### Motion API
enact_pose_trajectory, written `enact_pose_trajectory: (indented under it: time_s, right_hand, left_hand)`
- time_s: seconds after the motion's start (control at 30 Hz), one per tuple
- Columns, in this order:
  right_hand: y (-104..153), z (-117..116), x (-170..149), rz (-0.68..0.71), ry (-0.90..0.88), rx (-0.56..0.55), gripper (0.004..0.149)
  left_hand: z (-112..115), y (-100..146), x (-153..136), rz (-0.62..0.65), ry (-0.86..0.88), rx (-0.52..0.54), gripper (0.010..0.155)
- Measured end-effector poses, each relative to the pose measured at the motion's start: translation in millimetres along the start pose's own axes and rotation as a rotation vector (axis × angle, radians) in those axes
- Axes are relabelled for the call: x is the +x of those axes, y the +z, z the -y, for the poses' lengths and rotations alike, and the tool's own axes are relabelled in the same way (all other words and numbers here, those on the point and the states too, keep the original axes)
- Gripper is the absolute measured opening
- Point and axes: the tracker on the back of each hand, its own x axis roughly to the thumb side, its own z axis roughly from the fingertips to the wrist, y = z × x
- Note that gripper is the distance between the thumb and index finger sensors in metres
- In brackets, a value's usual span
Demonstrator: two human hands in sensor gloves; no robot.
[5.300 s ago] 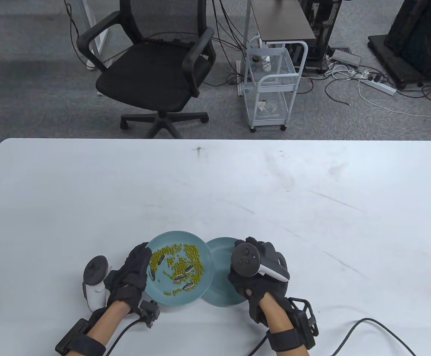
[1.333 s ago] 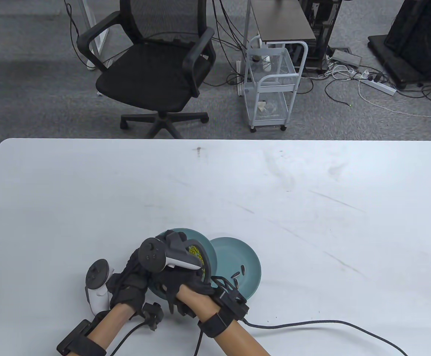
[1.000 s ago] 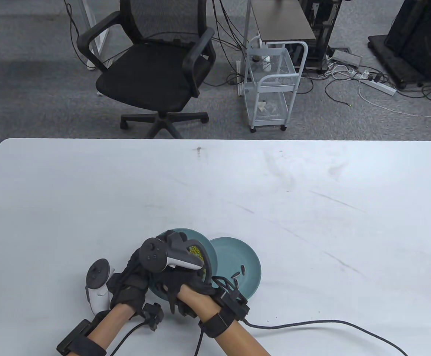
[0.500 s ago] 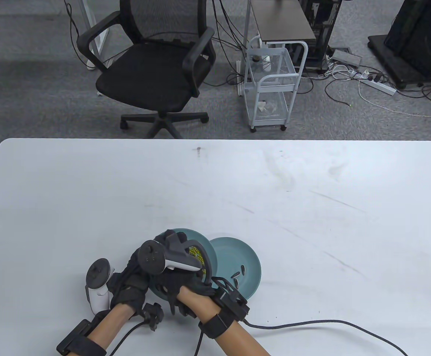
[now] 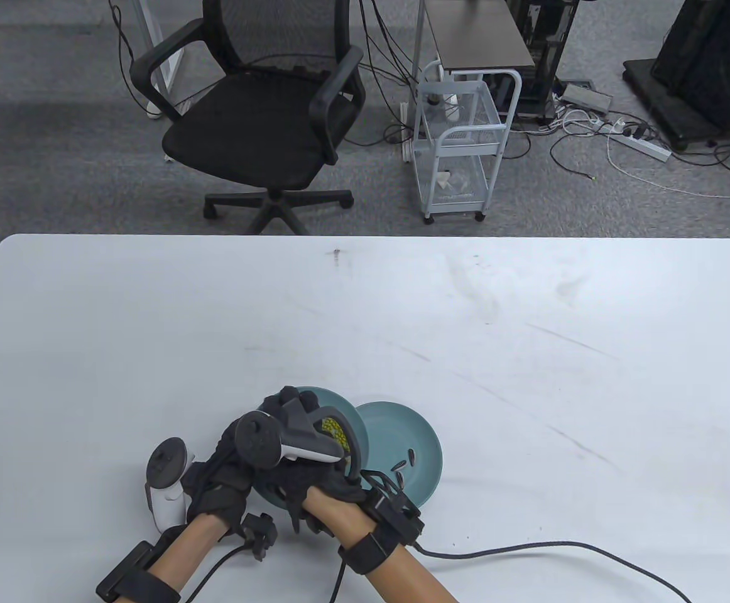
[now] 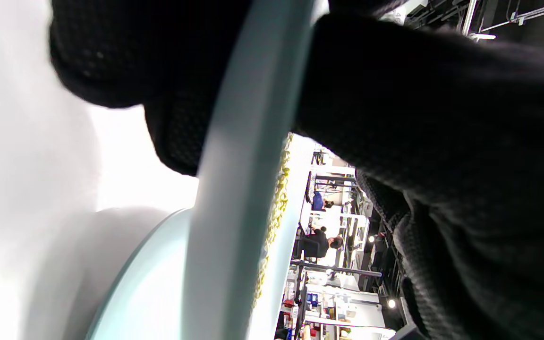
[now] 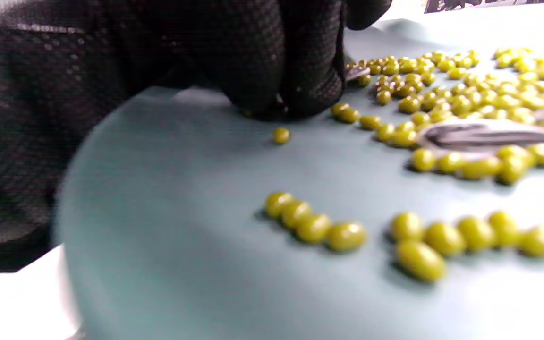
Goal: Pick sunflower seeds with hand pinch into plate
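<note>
A teal plate (image 5: 315, 397) holds green beans (image 7: 465, 99) and striped sunflower seeds (image 7: 489, 134). My left hand (image 5: 217, 480) grips its left rim, with the rim (image 6: 248, 156) between thumb and fingers in the left wrist view. My right hand (image 5: 289, 468) reaches over this plate. Its fingertips (image 7: 276, 101) are pinched together on the plate floor. One seed's end (image 7: 359, 72) pokes out beside them, and I cannot tell if it is held. A second teal plate (image 5: 424, 433) on the right holds a few seeds (image 5: 403, 463).
The two plates sit touching near the table's front edge. Black cables (image 5: 528, 549) trail from both wrists across the table front. An office chair (image 5: 264, 107) and a white cart (image 5: 462, 138) stand beyond the far edge.
Five seconds ago my right hand was over the right plate; it has moved onto the left plate. In the last second it edged slightly farther in, fingers down. The left hand has kept its hold.
</note>
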Motion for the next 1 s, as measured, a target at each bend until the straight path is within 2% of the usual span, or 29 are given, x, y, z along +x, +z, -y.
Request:
enact_pose_trajectory:
  time_s: [0.17,0.33,0.43,0.53,0.63,0.73,0.83,0.87,1.0]
  right_hand:
    - [4.0,7.0,-1.7,0.013,-0.039,-0.027,0.035]
    - [21.3,30.2,-13.2,-0.003,-0.095,-0.089,0.034]
    - [36.4,48.6,-32.2,-0.039,-0.124,-0.145,0.034]
    - [49.4,56.1,-57.2,-0.093,-0.148,-0.169,0.034]
    - [64.0,50.8,-87.7,-0.161,-0.177,-0.188,0.035]
    - [77.1,33.7,-121.0,-0.246,-0.197,-0.157,0.034]
    - [86.5,15.2,-143.9,-0.294,-0.198,-0.176,0.034]
    - [88.5,7.8,-152.0,-0.303,-0.213,-0.196,0.035]
    - [87.1,-6.5,-168.9,-0.333,-0.265,-0.16,0.034]
  left_hand:
    - [-0.3,0.4,0.6,-0.001,0.012,-0.006,0.051]
    - [-1.0,1.1,0.6,-0.005,0.013,-0.001,0.051]
    - [-2.7,0.8,1.0,-0.007,0.009,0.007,0.05]
    - [-5.7,1.1,1.1,-0.008,0.008,0.032,0.05]
    - [-9.0,0.7,0.9,-0.014,0.017,0.046,0.05]
    - [-12.0,0.0,1.0,-0.017,0.015,0.064,0.05]
    - [-13.7,-0.8,1.3,-0.018,0.019,0.065,0.049]
    - [-14.3,-1.2,1.1,-0.02,0.024,0.064,0.049]
    - [-15.2,-1.7,0.3,-0.024,0.027,0.07,0.05]
